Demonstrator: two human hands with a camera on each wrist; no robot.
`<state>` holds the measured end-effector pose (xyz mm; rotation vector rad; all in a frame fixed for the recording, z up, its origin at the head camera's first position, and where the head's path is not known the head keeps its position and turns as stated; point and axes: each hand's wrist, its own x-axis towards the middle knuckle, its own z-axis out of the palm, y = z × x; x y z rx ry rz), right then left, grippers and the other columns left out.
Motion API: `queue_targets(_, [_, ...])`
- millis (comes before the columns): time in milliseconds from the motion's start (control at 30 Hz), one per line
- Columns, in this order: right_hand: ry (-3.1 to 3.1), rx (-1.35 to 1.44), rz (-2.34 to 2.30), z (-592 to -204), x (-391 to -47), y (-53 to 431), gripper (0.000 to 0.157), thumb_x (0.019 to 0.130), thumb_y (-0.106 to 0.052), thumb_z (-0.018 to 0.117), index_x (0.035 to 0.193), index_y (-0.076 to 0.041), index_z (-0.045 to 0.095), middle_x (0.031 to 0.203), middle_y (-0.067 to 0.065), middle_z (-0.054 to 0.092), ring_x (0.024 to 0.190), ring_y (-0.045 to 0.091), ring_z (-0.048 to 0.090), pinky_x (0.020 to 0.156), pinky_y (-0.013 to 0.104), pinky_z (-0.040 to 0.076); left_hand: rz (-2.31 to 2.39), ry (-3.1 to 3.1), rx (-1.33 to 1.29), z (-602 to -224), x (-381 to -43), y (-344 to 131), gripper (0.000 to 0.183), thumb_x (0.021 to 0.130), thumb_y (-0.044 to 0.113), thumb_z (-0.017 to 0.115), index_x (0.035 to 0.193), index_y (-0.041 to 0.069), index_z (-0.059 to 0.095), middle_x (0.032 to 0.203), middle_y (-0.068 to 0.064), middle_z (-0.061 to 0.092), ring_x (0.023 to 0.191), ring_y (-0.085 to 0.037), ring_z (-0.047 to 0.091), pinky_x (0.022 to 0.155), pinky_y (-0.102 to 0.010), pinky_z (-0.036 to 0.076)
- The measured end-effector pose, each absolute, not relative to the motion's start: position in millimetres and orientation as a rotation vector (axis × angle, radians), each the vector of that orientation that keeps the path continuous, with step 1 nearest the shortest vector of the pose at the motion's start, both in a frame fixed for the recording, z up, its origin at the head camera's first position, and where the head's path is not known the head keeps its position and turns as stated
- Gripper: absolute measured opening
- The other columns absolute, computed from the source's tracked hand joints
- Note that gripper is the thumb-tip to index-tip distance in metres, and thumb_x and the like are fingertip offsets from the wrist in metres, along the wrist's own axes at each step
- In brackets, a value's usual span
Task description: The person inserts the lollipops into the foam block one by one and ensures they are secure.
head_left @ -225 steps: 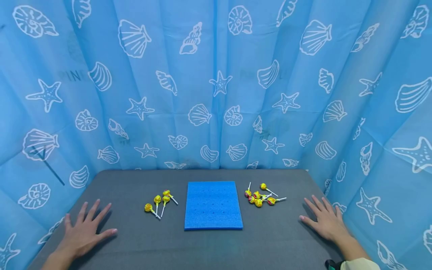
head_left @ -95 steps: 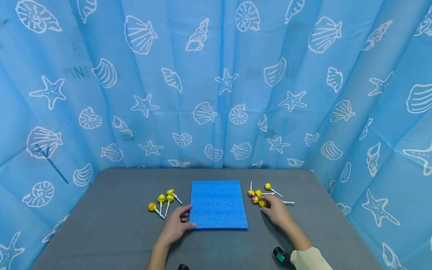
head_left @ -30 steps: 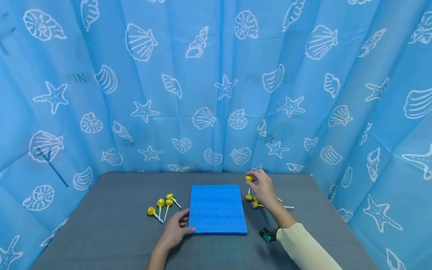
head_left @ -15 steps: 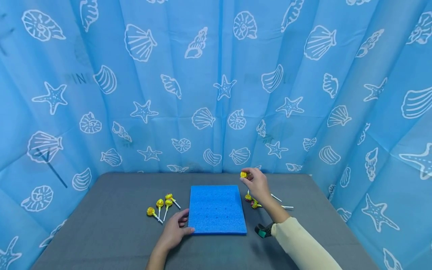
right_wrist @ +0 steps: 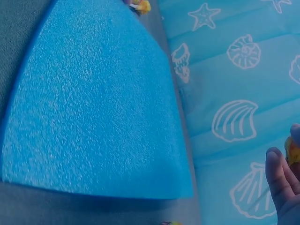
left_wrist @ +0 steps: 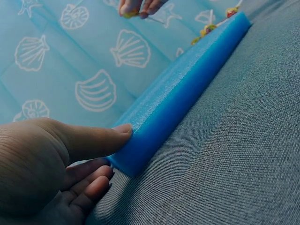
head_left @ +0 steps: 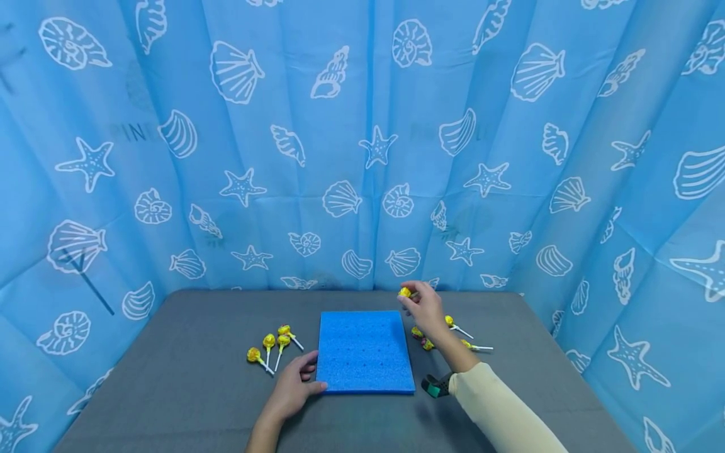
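My left hand (head_left: 290, 385) holds the near left corner of a flat blue foam block (head_left: 365, 355). In the left wrist view the thumb (left_wrist: 105, 139) lies on the block's top corner, with the other fingers bent beside its edge. Above the table, just past the block's far right corner, my right hand (head_left: 427, 311) pinches a yellow-wrapped lollipop (head_left: 404, 292) by its head. Its stick is hardly visible. The right wrist view catches only part of that hand and the lollipop (right_wrist: 292, 152). Rows of small holes mark the foam's top.
Several yellow lollipops (head_left: 269, 341) lie left of the block on the grey table (head_left: 198, 402). More lollipops (head_left: 427, 344) lie to its right, partly hidden by my right arm. A blue seashell curtain (head_left: 362, 157) hangs behind and at both sides.
Both hands lay spread on the table at first. My left hand has come to the block; my right hand has picked up a lollipop from the right group, raised it and moved slightly left.
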<state>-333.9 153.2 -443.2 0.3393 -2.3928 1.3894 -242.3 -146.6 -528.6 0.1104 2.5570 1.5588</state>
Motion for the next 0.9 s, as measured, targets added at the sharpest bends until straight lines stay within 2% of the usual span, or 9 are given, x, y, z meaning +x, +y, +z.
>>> queue_targets(67, [-2.396, 0.327, 1.414, -444, -334, 151, 0.022, 0.091, -0.005, 0.067, 0.113, -0.002, 0.065, 0.096, 0.012, 0.055, 0.069, 0.023, 0.062, 0.060, 0.039, 0.056, 1.559, 2.558, 0.111, -529, -242, -146, 0.069, 0.080, 0.017, 0.081, 0.139, 0.001, 0.049, 0.123, -0.013, 0.057, 0.110, -0.031, 0.056, 0.092, -0.050, 0.047])
queue_targets(233, [-2.422, 0.291, 1.462, -448, -335, 146, 0.021, 0.093, -0.008, 0.065, 0.114, -0.003, 0.063, 0.093, 0.010, 0.059, 0.069, 0.021, 0.063, 0.059, 0.031, 0.055, 1.551, 2.564, 0.095, -529, -242, -146, 0.069, 0.080, 0.017, 0.081, 0.139, 0.002, 0.049, 0.124, -0.014, 0.056, 0.110, -0.031, 0.056, 0.092, -0.050, 0.047])
queue_targets(367, [-2.425, 0.277, 1.502, -450, -336, 143, 0.020, 0.094, -0.009, 0.064, 0.113, -0.003, 0.063, 0.089, 0.008, 0.063, 0.071, 0.024, 0.064, 0.060, 0.029, 0.054, 1.548, 2.564, 0.091, -527, -242, -145, 0.070, 0.079, 0.017, 0.081, 0.139, 0.002, 0.049, 0.125, -0.014, 0.056, 0.111, -0.032, 0.056, 0.092, -0.050, 0.047])
queue_targets(667, [-2.406, 0.228, 1.550, -459, -340, 141, 0.021, 0.096, -0.012, 0.062, 0.114, -0.001, 0.063, 0.089, 0.009, 0.065, 0.076, 0.027, 0.065, 0.065, 0.029, 0.055, 1.549, 2.567, 0.091, -527, -242, -146, 0.069, 0.079, 0.016, 0.081, 0.139, 0.001, 0.050, 0.125, -0.015, 0.056, 0.111, -0.031, 0.056, 0.092, -0.050, 0.047])
queue_targets(900, [-2.412, 0.189, 1.579, -464, -342, 141, 0.024, 0.097, -0.014, 0.062, 0.116, 0.000, 0.063, 0.091, 0.010, 0.067, 0.083, 0.035, 0.066, 0.067, 0.030, 0.056, 1.560, 2.562, 0.123, -528, -242, -147, 0.069, 0.080, 0.018, 0.081, 0.139, 0.002, 0.049, 0.126, -0.015, 0.055, 0.111, -0.032, 0.056, 0.092, -0.050, 0.047])
